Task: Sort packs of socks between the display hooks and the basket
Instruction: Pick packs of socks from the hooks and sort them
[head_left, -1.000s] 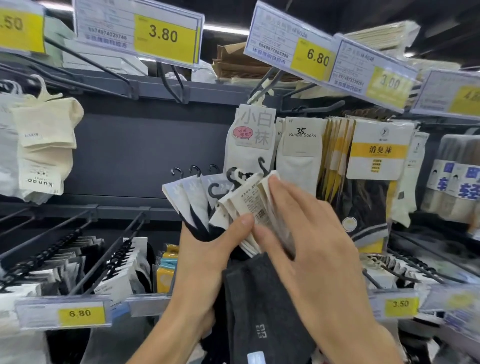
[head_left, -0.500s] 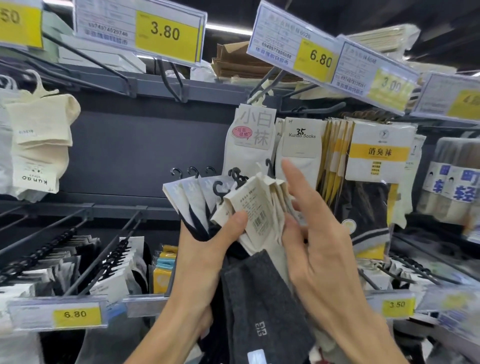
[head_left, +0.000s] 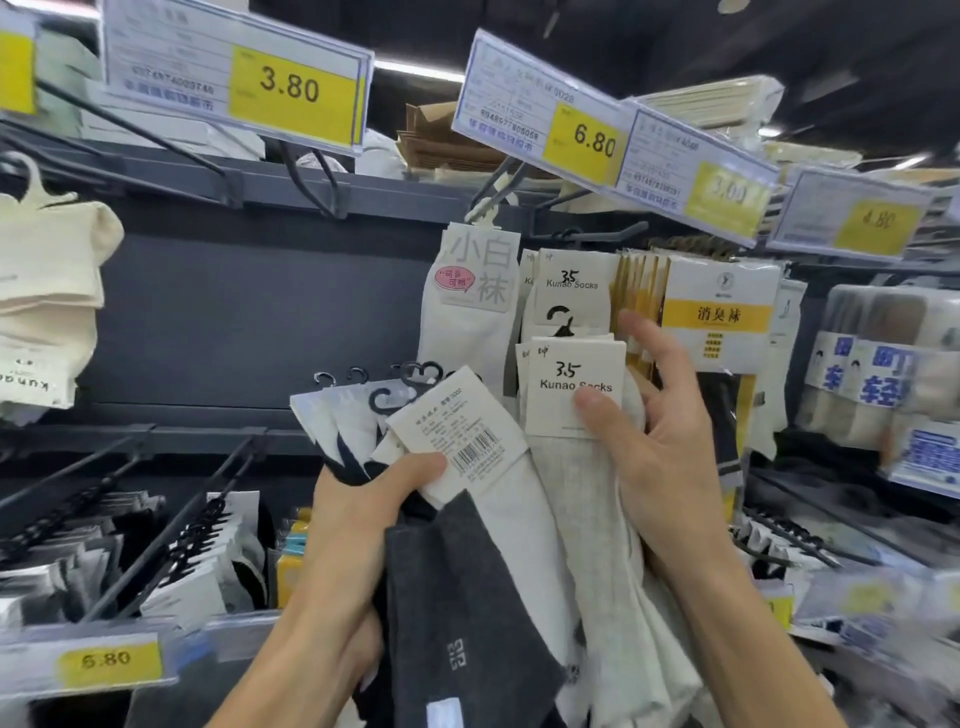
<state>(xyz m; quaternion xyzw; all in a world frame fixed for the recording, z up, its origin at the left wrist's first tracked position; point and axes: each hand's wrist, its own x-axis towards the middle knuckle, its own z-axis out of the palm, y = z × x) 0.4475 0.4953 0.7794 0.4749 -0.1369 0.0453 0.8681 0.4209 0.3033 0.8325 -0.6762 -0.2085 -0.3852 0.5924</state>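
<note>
My left hand (head_left: 363, 525) grips a fanned bunch of sock packs (head_left: 457, 447) with black hooks, its thumb pressed on a barcode label; a dark grey sock (head_left: 457, 613) hangs from the bunch. My right hand (head_left: 660, 447) holds white "Kunao Socks" packs (head_left: 571, 389), thumb on the front card, fingers behind. They sit just below matching Kunao packs (head_left: 571, 286) hanging on a display hook (head_left: 597, 236). No basket is in view.
White socks (head_left: 472, 312) and yellow-labelled packs (head_left: 717, 322) hang beside the Kunao hook. Price tags (head_left: 582, 135) jut out overhead. Cream socks (head_left: 47, 291) hang at far left. Lower hooks (head_left: 171, 535) carry more packs; a bare dark back panel (head_left: 260, 312) lies at centre left.
My right hand has pulled the white Kunao packs away from the bunch, turned their front cards toward me and raised them to the right. The camera moved closer.
</note>
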